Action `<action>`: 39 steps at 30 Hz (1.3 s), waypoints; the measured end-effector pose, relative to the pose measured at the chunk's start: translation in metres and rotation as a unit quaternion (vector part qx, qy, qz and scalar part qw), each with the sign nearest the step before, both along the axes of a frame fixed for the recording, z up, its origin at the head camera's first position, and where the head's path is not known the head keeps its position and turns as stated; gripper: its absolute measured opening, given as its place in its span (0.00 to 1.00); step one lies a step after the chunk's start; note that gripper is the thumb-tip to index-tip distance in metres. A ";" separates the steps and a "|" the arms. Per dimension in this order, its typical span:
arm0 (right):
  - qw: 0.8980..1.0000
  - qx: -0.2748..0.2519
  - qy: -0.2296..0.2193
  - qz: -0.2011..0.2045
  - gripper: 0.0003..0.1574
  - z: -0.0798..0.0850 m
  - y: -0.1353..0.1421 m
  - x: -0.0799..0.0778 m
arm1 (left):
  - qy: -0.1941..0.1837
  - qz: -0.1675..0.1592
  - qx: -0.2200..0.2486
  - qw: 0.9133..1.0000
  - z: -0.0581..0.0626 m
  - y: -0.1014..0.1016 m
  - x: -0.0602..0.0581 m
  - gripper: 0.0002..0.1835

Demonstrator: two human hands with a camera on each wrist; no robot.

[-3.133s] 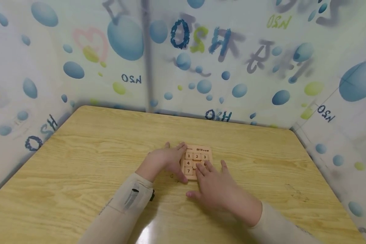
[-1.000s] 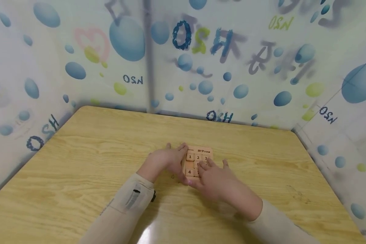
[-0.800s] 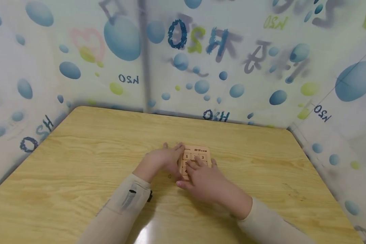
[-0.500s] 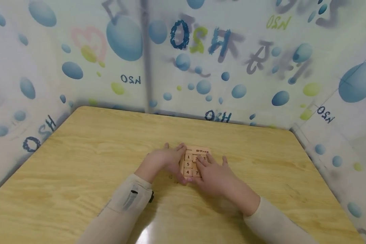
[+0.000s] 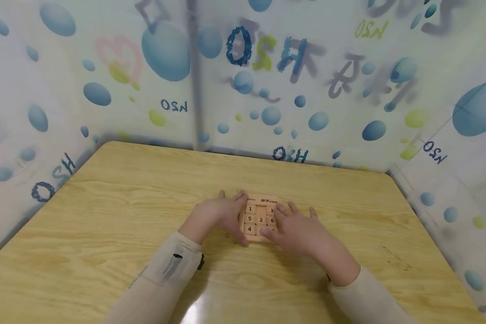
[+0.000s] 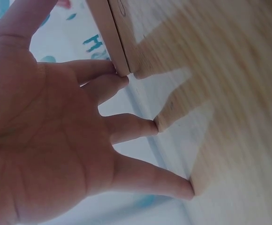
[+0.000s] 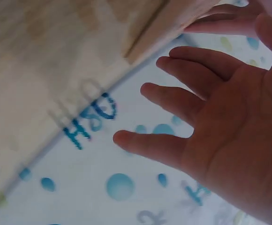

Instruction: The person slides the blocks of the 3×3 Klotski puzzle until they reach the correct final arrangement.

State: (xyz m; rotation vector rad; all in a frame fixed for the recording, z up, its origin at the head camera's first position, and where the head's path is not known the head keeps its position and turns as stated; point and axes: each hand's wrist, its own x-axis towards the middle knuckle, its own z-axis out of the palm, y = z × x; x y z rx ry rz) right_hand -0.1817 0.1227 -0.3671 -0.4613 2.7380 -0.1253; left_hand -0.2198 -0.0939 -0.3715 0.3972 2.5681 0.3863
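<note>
A wooden number slide puzzle [image 5: 254,198] lies flat on the table in the head view. Its top row reads 1, a gap, then 3; below are 5, 2 and 6, with 4 at lower left. My left hand [image 5: 222,213] braces its left side, straight fingertips at the far corner and thumb at the near corner. The left wrist view shows those outstretched fingers against the puzzle edge [image 6: 110,37]. My right hand [image 5: 301,231] is over the right side, fingers extended by the 3 tile, thumb over the lower middle tile, partly hiding the bottom row.
The wood-grain table [image 5: 146,193] extends around the puzzle on all sides. Behind it and at both sides stand pale walls [image 5: 267,81] printed with blue and green drops and lettering. Light sleeves [image 5: 162,274] cover both forearms.
Tile 2 has slid down from the top row into the middle, leaving the gap above it. Before that, 4 and 5 shifted places. My right hand has drawn to the right; the left stays put.
</note>
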 end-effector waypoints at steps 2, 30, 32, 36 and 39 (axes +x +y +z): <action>1.000 -0.006 -0.012 -0.009 0.51 -0.004 0.005 -0.005 | -0.002 -0.001 0.003 1.000 -0.002 0.001 -0.001 0.74; 0.999 0.018 -0.038 0.006 0.51 0.007 0.005 -0.009 | -0.015 0.000 0.015 1.000 -0.002 0.000 -0.005 0.74; 0.999 0.023 -0.036 -0.003 0.51 0.006 0.006 -0.009 | -0.015 -0.001 0.011 1.000 -0.002 0.000 -0.005 0.74; 0.999 0.023 -0.031 -0.001 0.51 0.004 0.007 -0.010 | -0.012 -0.005 0.008 1.000 -0.002 0.000 -0.004 0.74; 0.999 0.018 -0.034 0.007 0.49 0.005 0.005 -0.007 | -0.012 -0.004 0.008 1.000 -0.002 0.000 -0.004 0.74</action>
